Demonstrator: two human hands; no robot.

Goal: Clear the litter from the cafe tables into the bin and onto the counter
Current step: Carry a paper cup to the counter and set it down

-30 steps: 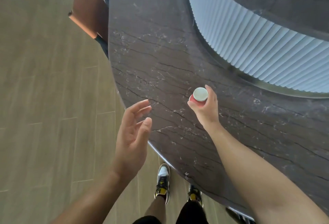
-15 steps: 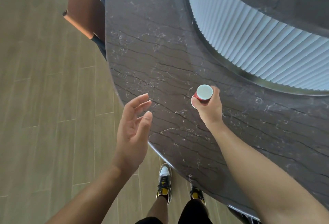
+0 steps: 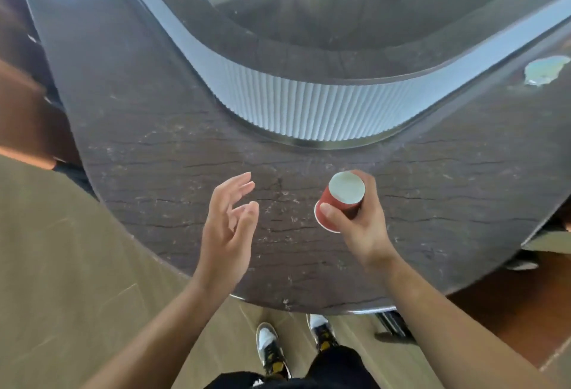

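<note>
Red paper cup (image 3: 338,206), one item, logged as the piece of litter in hand: inverted, pale base disc toward the head camera, rim tilted down and toward the person. Right hand (image 3: 363,231): grasping the cup, thumb across the near wall, fingers wrapped round the far side. Position of cup: over the dark veined stone surface (image 3: 154,157), between its curved front edge and the white ribbed fascia (image 3: 309,110) behind. I could not tell whether the rim touched the stone or hung just above it. Left hand (image 3: 227,228): released, fingers loosely spread, holding nothing, over the surface to the left of the cup and apart from it. Other entries: wood-look floor (image 3: 61,265); a pair of shoes (image 3: 273,348) below the surface edge; a pale patch (image 3: 545,70) at the far right of the stone, which I could not identify. Step in hand, as I judged it: depositing the cup on the surface. To do it well, I reckoned the rim should be levelled first so that it met the stone all round at once, since a tilted landing with so light a cup invites a roll toward the curved edge. Pressure should be kept light, as thin paper walls dent easily. Thumb and fingers ought to let go together and lift straight up, so nothing dragged the cup sideways. The free left hand looked well placed to steady it if it rocked.
</note>
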